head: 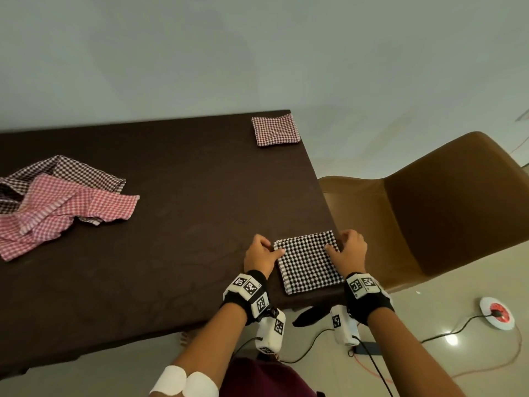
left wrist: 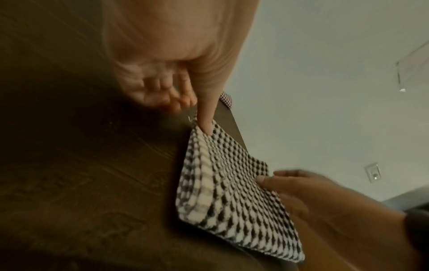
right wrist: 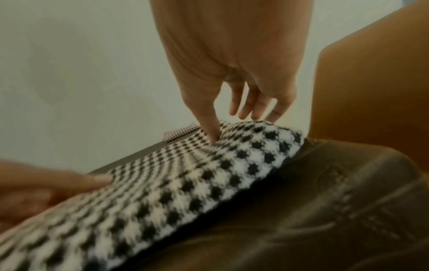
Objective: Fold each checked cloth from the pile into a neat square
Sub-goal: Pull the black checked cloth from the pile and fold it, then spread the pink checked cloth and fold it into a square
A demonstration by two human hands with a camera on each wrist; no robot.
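A black-and-white checked cloth (head: 309, 262) lies folded into a square at the table's near right corner. My left hand (head: 266, 252) is at its far left corner: the thumb (left wrist: 206, 122) lies on top and the curled fingers (left wrist: 160, 91) sit beside the edge, pinching the corner. My right hand (head: 342, 245) is at the far right corner, with the thumb (right wrist: 212, 132) pressed on top and the fingers (right wrist: 255, 108) over the far edge, holding it. A pile of loose red and dark checked cloths (head: 57, 199) lies at the table's left.
A folded maroon checked square (head: 275, 130) sits at the far right corner of the dark brown table (head: 177, 196). A brown chair (head: 429, 213) stands close to the table's right edge. Cables and a round floor socket (head: 497, 312) lie on the floor.
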